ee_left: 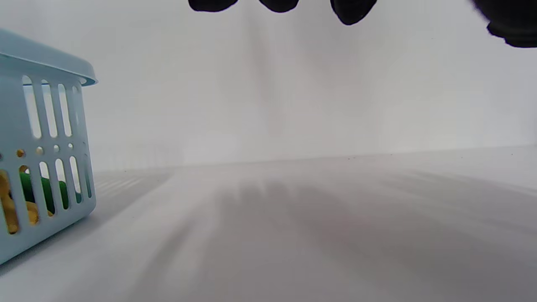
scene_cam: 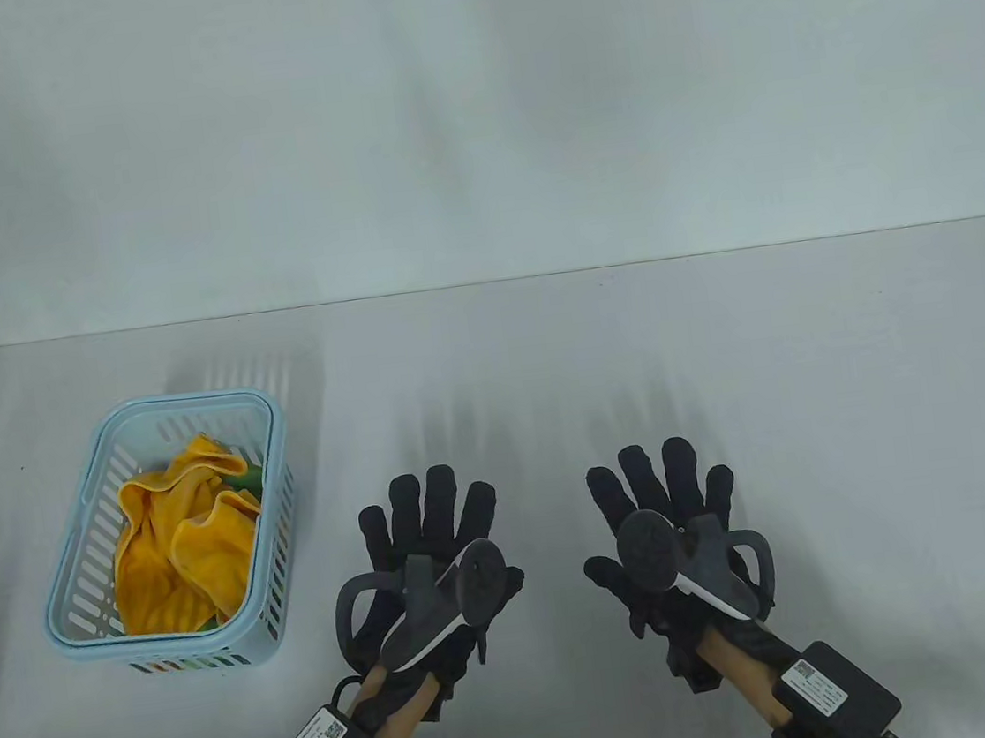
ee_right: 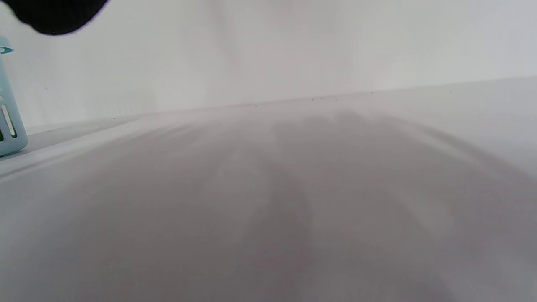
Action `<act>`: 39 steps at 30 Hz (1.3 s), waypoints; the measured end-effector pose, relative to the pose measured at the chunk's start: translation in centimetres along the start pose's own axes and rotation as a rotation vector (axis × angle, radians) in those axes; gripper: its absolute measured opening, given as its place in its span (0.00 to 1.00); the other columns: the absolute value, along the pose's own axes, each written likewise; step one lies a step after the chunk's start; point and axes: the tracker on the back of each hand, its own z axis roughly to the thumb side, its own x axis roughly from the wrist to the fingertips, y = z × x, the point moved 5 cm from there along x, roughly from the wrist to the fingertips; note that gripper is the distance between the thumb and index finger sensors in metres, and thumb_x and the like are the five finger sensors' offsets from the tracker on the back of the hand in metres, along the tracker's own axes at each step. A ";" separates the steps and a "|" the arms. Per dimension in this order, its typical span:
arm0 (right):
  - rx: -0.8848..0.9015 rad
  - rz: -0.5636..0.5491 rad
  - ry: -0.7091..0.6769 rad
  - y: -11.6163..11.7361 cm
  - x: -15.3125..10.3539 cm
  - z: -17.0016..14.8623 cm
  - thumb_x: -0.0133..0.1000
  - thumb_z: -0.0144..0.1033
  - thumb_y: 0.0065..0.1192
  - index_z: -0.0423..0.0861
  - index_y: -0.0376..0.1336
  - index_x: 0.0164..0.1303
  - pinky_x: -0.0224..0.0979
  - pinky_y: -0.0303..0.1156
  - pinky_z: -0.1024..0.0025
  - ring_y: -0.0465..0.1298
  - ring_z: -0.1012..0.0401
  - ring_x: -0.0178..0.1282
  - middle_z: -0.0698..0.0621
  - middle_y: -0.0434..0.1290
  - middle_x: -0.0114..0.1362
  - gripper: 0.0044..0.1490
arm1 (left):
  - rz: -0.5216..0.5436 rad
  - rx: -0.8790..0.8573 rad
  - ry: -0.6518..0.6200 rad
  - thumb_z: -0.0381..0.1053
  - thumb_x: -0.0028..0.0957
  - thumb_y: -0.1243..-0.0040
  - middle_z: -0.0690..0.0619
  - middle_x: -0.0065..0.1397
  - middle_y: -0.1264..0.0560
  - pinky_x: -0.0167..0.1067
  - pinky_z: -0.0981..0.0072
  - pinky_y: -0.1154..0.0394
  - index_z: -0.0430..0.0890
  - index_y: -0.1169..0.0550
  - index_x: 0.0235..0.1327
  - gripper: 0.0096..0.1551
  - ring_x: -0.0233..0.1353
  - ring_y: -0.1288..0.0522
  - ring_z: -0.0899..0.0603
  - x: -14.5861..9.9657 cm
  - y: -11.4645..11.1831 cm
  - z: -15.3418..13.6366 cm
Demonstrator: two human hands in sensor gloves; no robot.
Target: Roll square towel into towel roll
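A crumpled yellow towel (scene_cam: 181, 538) lies inside a light blue slotted basket (scene_cam: 273, 509) at the table's left, with a bit of green cloth (scene_cam: 249, 478) beside it. Through the basket (ee_left: 46, 159) slots in the left wrist view I see yellow and green cloth (ee_left: 42, 191). My left hand (scene_cam: 431, 527) hovers flat over the table to the right of the basket, fingers straight and spread, holding nothing. My right hand (scene_cam: 662, 492) mirrors it further right, fingers straight, empty. Only black fingertips (ee_left: 350, 10) show at the top of the left wrist view, and one dark fingertip (ee_right: 54, 16) in the right wrist view.
The table (scene_cam: 720, 343) is covered in white cloth and meets a white backdrop (scene_cam: 465, 123) along its far edge. The basket's corner (ee_right: 10, 126) shows at the left edge of the right wrist view.
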 end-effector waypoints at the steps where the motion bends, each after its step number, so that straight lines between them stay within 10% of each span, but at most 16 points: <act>1: 0.002 0.006 0.007 0.0 0.0 -0.2 0.38 0.72 0.52 0.73 0.26 0.68 0.77 0.24 0.34 0.20 0.50 0.84 0.65 0.25 0.83 0.58 | 0.000 -0.002 -0.001 0.76 0.36 0.50 0.49 0.88 0.58 0.75 0.26 0.56 0.63 0.50 0.80 0.56 0.87 0.56 0.30 0.0 0.0 0.0; 24: 0.089 0.007 0.060 -0.8 0.4 -1.6 0.40 0.70 0.53 0.73 0.28 0.69 0.78 0.26 0.33 0.24 0.50 0.85 0.64 0.28 0.84 0.56 | 0.067 -0.064 0.040 0.75 0.38 0.49 0.50 0.88 0.55 0.74 0.25 0.50 0.62 0.49 0.80 0.54 0.87 0.51 0.30 -0.4 1.5 -0.6; 39: 0.138 -0.037 0.057 -2.3 -0.2 -1.6 0.40 0.69 0.53 0.73 0.29 0.69 0.79 0.28 0.33 0.26 0.49 0.86 0.64 0.30 0.84 0.56 | 0.081 -0.212 0.295 0.73 0.39 0.45 0.49 0.88 0.52 0.75 0.26 0.48 0.60 0.47 0.81 0.55 0.86 0.49 0.29 0.6 11.9 -12.1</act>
